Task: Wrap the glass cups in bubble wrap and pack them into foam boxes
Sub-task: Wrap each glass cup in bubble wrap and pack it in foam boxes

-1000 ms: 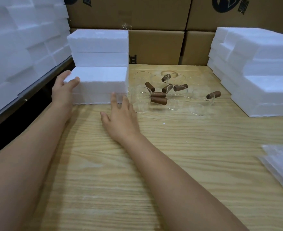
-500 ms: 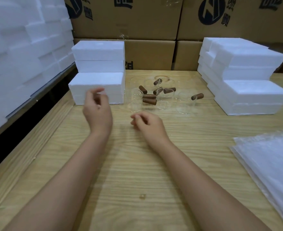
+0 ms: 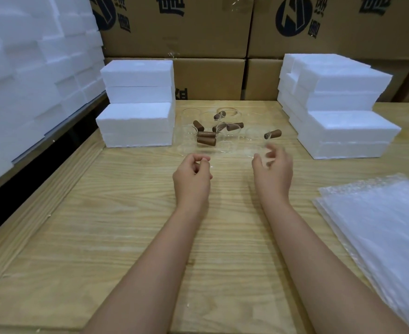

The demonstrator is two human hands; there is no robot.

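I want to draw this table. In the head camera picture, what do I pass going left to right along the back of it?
left stack of foam boxes → glass cups with brown handles → right stack of foam boxes

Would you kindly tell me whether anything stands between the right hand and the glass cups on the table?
Nothing visible does. The right hand, though blurred, is just short of the nearest glass cup, with only bare table around them.
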